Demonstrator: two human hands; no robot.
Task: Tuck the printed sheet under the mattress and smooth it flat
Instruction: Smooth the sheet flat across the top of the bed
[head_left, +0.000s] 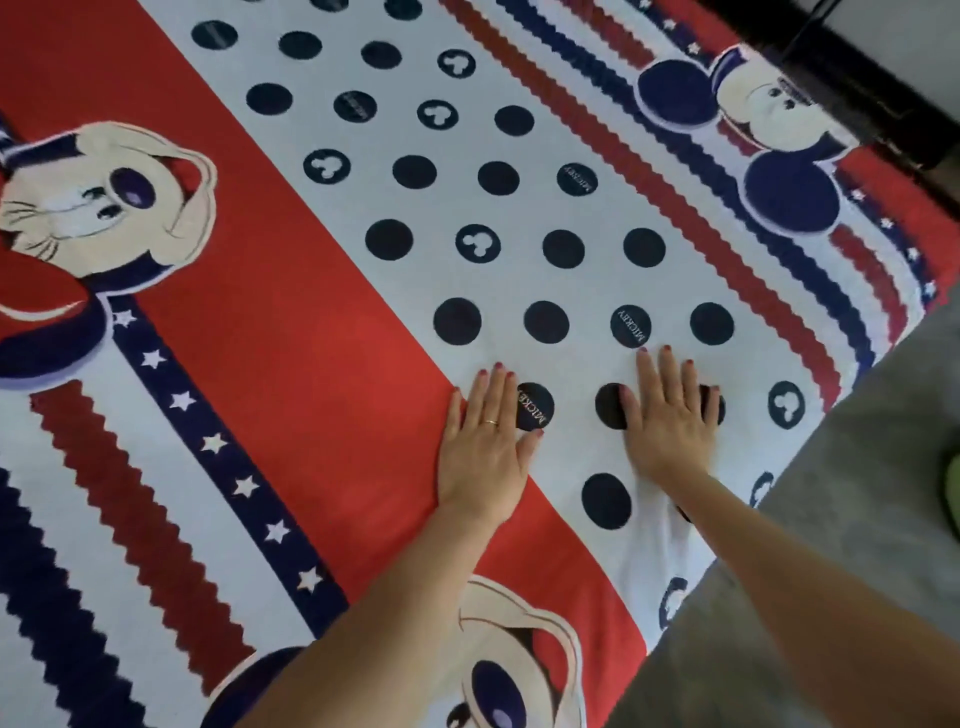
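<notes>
The printed sheet (322, 332) covers the whole mattress top: red bands, a white band with dark navy dots, zigzag stripes, stars and cartoon mouse faces. It lies flat with hardly a wrinkle. My left hand (485, 441) rests palm down with straight fingers on the line between the red band and the white dotted band. A ring shows on one finger. My right hand (670, 415) lies flat beside it on the dotted band, fingers spread over two dots. The sheet's right edge (727, 551) drops over the mattress side. The mattress itself is hidden.
A grey floor (857, 519) runs along the bed's right side. A green object (953, 493) shows at the right frame edge. Dark furniture or a skirting (857, 67) borders the bed at the top right.
</notes>
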